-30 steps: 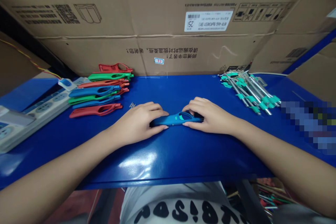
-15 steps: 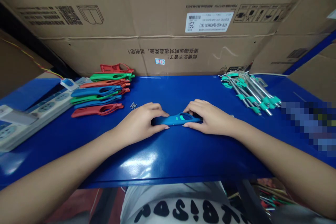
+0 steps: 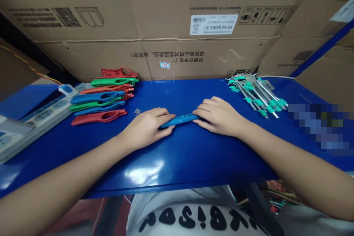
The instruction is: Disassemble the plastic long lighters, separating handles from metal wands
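Note:
A blue plastic lighter handle [image 3: 182, 119] is held between my two hands above the blue table [image 3: 177, 162], its narrow edge facing me. My left hand [image 3: 149, 125] pinches its left end between thumb and fingers. At the other end my right hand [image 3: 221, 118] is closed, thumb below and fingers over the top. A little green shows along the upper edge; the ends are hidden in my fingers. Just beyond my left hand lies a small heap of screws [image 3: 137, 111].
Red, green, orange and blue handle shells [image 3: 99, 117] lie stacked at the left, beside a white power strip [image 3: 52, 112]. Several metal tubes with green triggers [image 3: 257, 96] are piled at the back right. A cardboard wall [image 3: 166, 25] stands behind.
The lighter handle has been turned from its side with the oval opening to its narrow edge, its right end raised slightly. My right hand has rolled over it. The view has shifted slightly.

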`<state>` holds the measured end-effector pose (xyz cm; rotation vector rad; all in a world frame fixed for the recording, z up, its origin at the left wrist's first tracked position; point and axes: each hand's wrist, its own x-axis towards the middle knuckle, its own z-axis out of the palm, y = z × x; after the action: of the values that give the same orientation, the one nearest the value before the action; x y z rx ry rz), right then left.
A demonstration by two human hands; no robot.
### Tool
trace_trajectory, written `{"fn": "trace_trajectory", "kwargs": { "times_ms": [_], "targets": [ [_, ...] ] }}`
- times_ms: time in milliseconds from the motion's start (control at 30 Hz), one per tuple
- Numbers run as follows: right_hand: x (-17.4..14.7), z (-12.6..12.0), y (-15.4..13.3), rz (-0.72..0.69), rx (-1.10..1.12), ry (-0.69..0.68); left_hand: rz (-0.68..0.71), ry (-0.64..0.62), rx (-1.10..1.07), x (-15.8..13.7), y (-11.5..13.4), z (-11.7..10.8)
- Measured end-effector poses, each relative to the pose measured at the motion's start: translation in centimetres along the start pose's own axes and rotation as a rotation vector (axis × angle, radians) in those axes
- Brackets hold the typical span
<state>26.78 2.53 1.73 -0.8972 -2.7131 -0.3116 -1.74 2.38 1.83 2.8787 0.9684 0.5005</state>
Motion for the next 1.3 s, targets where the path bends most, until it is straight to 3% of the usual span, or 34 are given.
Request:
{"fn": "trace_trajectory", "kwargs": {
  "times_ms": [200, 433, 700, 867, 1100, 1200, 1300],
  "targets": [
    [0.5, -1.0, -0.6, 0.11, 0.045, -0.013, -0.038, 0.004, -0.012, 0.5, 0.5, -1.6],
    [1.8, -3.5, -0.9, 0.116, 0.058, 0.028, -0.168, 0.018, 0.066, 1.1, 2.5, -3.7],
    [0.3, -1.0, -0.3, 0.114, 0.299, 0.131, -0.135, 0.032, 0.085, 0.4, 2.4, -1.4],
    [0.1, -0.5, 0.1, 0.174, 0.422, 0.087, -0.118, 0.073, 0.042, 0.2, 1.6, -0.7],
    [0.2, -1.0, -0.1, 0.291, 0.305, -0.086, -0.07, 0.072, -0.197, 0.4, 0.9, 0.3],
    [0.0, -0.9, 0.3, 0.267, 0.336, -0.112, -0.041, 0.127, -0.175, 0.2, 0.9, 0.3],
    [-0.1, -0.9, 0.3, 0.17, 0.43, -0.01, -0.001, 0.174, -0.136, 0.1, 0.9, 0.2]
  ]
}}
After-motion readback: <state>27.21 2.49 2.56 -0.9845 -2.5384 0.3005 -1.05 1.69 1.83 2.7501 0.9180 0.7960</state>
